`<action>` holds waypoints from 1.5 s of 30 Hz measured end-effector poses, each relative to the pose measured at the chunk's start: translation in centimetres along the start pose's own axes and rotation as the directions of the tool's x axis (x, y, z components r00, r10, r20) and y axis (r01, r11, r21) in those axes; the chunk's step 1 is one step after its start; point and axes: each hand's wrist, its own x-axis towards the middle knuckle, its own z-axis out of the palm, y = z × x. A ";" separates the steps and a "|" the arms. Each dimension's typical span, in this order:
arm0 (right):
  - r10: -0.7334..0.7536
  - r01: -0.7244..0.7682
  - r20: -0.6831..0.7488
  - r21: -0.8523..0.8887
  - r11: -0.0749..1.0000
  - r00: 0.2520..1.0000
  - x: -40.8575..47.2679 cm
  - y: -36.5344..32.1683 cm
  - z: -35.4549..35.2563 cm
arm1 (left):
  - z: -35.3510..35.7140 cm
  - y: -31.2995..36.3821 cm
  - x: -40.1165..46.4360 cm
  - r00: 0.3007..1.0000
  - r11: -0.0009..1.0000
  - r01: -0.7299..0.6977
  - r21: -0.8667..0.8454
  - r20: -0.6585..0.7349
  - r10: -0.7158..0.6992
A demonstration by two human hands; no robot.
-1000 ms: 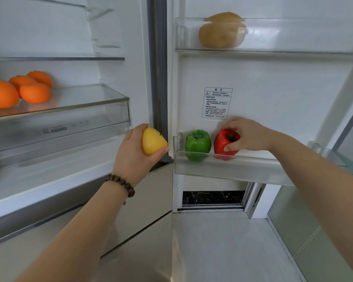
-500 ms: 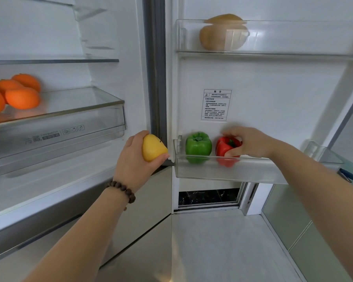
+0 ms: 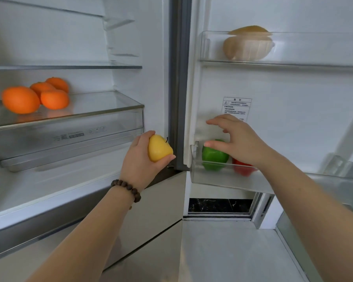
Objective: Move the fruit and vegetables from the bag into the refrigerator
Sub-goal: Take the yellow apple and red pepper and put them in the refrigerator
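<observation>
My left hand (image 3: 140, 157) grips a yellow pear (image 3: 159, 147) in front of the fridge's centre post. A green pepper (image 3: 213, 158) and a red pepper (image 3: 243, 168) stand side by side in the lower door bin (image 3: 222, 180). With fingers spread and holding nothing, my right hand (image 3: 237, 140) hovers above the green pepper and hides part of the red one. Several oranges (image 3: 20, 99) lie on the glass shelf (image 3: 102, 106) inside the fridge. The bag is out of view.
A tan squash-like vegetable (image 3: 248, 46) sits in the upper door bin (image 3: 314, 47). Below the glass shelf is a clear drawer (image 3: 69, 137). The open door stands at the right, with a glass edge (image 3: 344, 174) beyond it.
My right hand has let go of the red pepper, lifted and moved left over the green pepper with its fingers spread. The left hand still holds the pear.
</observation>
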 end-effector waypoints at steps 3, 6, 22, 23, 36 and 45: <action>-0.044 0.043 0.029 0.044 0.998 0.999 1.0 -2.0 2.0 | -1.3 -0.9 -0.5 0.999 0.999 0.022 0.037 -0.031 -0.021; -0.104 0.098 0.079 0.084 0.992 0.991 2.2 -3.5 4.7 | -3.2 -2.0 -1.3 0.996 0.995 0.056 0.082 -0.079 -0.050; -0.241 0.199 0.126 0.277 0.940 0.962 9.7 -12.8 18.9 | -15.3 -11.3 -0.2 0.848 0.958 0.277 0.076 -0.489 -0.206; -0.243 0.200 0.119 0.288 0.937 0.963 10.4 -13.3 19.4 | -16.0 -11.9 0.6 0.835 0.961 0.271 0.052 -0.509 -0.208; -0.246 0.260 -0.086 0.329 0.908 0.966 19.5 -16.0 23.0 | -20.2 -18.2 12.2 0.814 0.930 0.346 0.122 -0.533 -0.233; -0.237 0.258 -0.104 0.314 0.914 0.966 20.9 -14.8 23.7 | -20.8 -18.7 15.2 0.794 0.857 0.480 0.186 -0.508 -0.334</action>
